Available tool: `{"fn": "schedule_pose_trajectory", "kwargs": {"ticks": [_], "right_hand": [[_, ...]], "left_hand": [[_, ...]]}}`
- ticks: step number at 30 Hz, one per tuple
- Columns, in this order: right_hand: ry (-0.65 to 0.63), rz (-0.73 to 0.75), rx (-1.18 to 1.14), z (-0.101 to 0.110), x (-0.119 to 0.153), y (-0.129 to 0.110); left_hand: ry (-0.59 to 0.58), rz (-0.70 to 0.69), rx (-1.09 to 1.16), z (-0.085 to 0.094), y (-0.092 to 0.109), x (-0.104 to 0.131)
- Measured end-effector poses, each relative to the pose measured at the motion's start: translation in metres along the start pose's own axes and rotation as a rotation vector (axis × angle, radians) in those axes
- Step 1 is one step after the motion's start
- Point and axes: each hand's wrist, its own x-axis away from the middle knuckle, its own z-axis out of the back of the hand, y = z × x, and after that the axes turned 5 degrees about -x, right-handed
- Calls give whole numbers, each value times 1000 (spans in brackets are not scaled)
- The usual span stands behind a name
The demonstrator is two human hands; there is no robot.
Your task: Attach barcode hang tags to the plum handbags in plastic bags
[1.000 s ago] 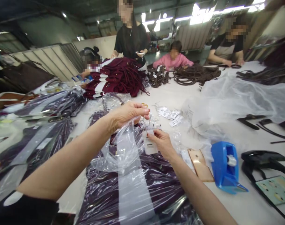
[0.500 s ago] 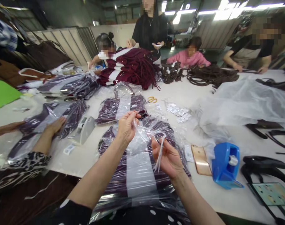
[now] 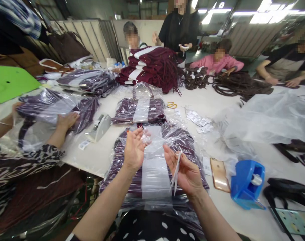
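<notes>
A maroon bag in clear plastic wrap [image 3: 127, 174], with a white paper band [image 3: 156, 180] down its middle, lies in front of me. My left hand [image 3: 134, 149] is over its upper part, palm turned up and fingers spread. Clear plastic shows at those fingertips; whether they touch it I cannot tell. On the right side of the bag, my right hand [image 3: 187, 170] pinches several thin white strips [image 3: 176, 175] between thumb and fingers, and they hang down. A second wrapped maroon bag [image 3: 141, 112] lies just beyond.
To the right are a gold phone [image 3: 219, 174], a blue tape dispenser [image 3: 247, 184] and thin white sheeting [image 3: 275, 117]. Yellow-handled scissors [image 3: 171, 105] and white labels [image 3: 199, 120] lie ahead. On the left, a co-worker's hand [image 3: 67, 120] presses a wrapped bag near a grey tape dispenser [image 3: 102, 127].
My left hand has opened from a pinch on the plastic and lowered slightly. My right hand keeps the white strips. The co-worker on the left has shifted the wrapped bag, and the view has turned left.
</notes>
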Motion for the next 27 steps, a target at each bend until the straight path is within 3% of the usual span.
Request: {"fn": "schedule_pose_trajectory", "kwargs": {"ticks": [5,11,19,23,25,27], "right_hand": [[40,42,124,9,4,9],[63,14,128,18,7,17],[72,-4,94,17,6,8],[66,-6,140,15,4,-3],[44,-35,219,15,4,-10],[15,-88,319,14,4,-17]], "left_hand": [[80,92,-91,4,-22,33],[184,10,-214,3,-30,30],[153,133,-123,15,-23,27],[42,259,-265,26,-20,26],[29,161,-485,32,-11,26],[-14,-107,-783,33,2,23]]}}
